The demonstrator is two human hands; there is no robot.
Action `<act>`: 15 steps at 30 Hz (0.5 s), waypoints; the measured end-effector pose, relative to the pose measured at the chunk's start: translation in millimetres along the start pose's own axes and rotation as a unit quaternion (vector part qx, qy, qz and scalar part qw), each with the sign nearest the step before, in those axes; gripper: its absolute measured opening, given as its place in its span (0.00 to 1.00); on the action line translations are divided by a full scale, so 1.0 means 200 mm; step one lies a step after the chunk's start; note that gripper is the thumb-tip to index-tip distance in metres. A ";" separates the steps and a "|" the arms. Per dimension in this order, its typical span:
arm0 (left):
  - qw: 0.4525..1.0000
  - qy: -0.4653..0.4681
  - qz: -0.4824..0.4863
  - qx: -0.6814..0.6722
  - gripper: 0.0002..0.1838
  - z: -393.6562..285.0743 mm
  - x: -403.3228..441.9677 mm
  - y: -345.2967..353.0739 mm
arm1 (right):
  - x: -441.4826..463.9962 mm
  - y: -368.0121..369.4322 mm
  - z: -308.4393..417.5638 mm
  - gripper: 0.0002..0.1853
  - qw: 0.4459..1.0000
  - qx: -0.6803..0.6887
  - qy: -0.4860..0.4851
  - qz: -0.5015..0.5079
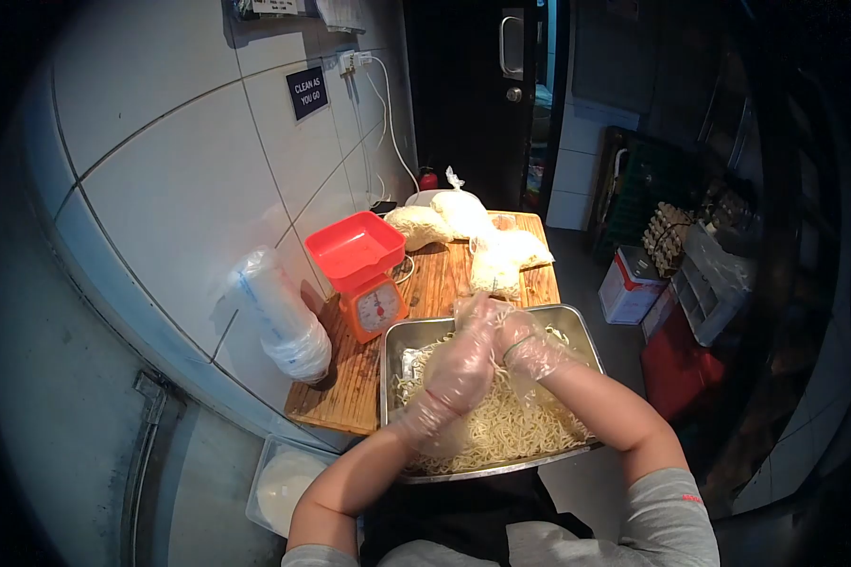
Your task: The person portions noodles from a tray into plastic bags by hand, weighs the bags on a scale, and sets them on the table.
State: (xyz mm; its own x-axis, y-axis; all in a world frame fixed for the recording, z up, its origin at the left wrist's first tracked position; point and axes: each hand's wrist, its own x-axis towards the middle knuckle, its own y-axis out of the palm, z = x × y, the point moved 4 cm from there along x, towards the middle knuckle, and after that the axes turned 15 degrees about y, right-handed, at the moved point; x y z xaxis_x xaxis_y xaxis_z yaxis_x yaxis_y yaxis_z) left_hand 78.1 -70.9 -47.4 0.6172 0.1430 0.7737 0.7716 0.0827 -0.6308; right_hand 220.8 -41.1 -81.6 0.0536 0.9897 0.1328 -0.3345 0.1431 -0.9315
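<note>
Both my hands wear clear plastic gloves and meet over the far part of a metal tray (389, 378) of pale noodles (515, 430). My left hand (465, 364) has its fingers together near the tray's far rim, with clear plastic at the fingertips. Against it, my right hand (529, 348) has bent fingers, a green band round its wrist. What lies between the fingers is too small to make out. Just beyond them is a clear bag of noodles (494, 271).
An orange scale (376, 307) with a red pan (356, 248) stands left on the wooden table (336, 397), beside a roll of plastic bags (279, 317). More filled bags (459, 213) lie at the back. A tub (288, 487) is at lower left; egg trays (667, 236) stand right.
</note>
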 end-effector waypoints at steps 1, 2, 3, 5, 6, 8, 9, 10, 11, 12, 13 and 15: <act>0.999 -0.006 0.012 -0.050 0.37 0.07 -0.01 0.01 | 0.01 -0.04 0.05 0.22 0.998 0.018 -0.066 0.004; 0.995 -0.014 0.024 -0.099 0.37 0.18 -0.03 0.03 | 0.03 -0.09 0.10 0.21 0.991 0.036 -0.132 0.008; 0.945 -0.142 0.067 -0.286 0.35 0.14 0.06 -0.10 | 0.02 -0.18 0.17 0.21 0.979 0.054 -0.198 0.012; 0.848 -0.290 0.071 -0.437 0.33 0.13 0.12 -0.27 | -0.10 -0.39 0.28 0.21 0.987 0.094 -0.024 0.125; 0.843 -0.288 0.065 -0.450 0.32 0.16 0.10 -0.27 | -0.14 -0.44 0.28 0.22 0.988 0.126 -0.016 0.088; 0.883 -0.223 0.039 -0.411 0.33 0.25 0.05 -0.22 | -0.16 -0.38 0.20 0.29 0.992 0.121 0.024 0.001; 0.895 -0.236 0.063 -0.374 0.34 0.27 0.03 -0.21 | -0.19 -0.34 0.22 0.32 0.993 0.114 0.019 -0.034; 0.904 -0.248 0.087 -0.336 0.34 0.28 0.01 -0.20 | -0.23 -0.31 0.27 0.36 0.992 0.106 0.015 -0.069; 0.928 -0.224 0.088 -0.285 0.34 0.31 -0.01 -0.17 | -0.27 -0.27 0.29 0.39 0.990 0.099 0.012 -0.104; 0.948 -0.201 0.087 -0.232 0.34 0.34 -0.04 -0.14 | -0.24 -0.07 0.20 0.49 0.992 0.064 0.024 -0.107; 0.975 -0.140 0.062 -0.163 0.33 0.36 -0.06 -0.10 | -0.24 -0.05 0.20 0.48 0.993 0.072 0.056 -0.071; 0.972 -0.145 0.036 -0.182 0.31 0.39 -0.11 -0.05 | -0.20 -0.02 0.20 0.48 0.989 0.086 0.118 -0.001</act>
State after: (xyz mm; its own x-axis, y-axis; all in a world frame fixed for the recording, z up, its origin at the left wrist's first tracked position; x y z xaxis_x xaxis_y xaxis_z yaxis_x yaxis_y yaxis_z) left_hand 44.9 2.6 -63.1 0.6435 0.4110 0.6457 0.7635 -0.2856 -0.5792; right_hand 182.1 -80.2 -69.2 0.2664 0.9633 0.0336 -0.4879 0.1648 -0.8572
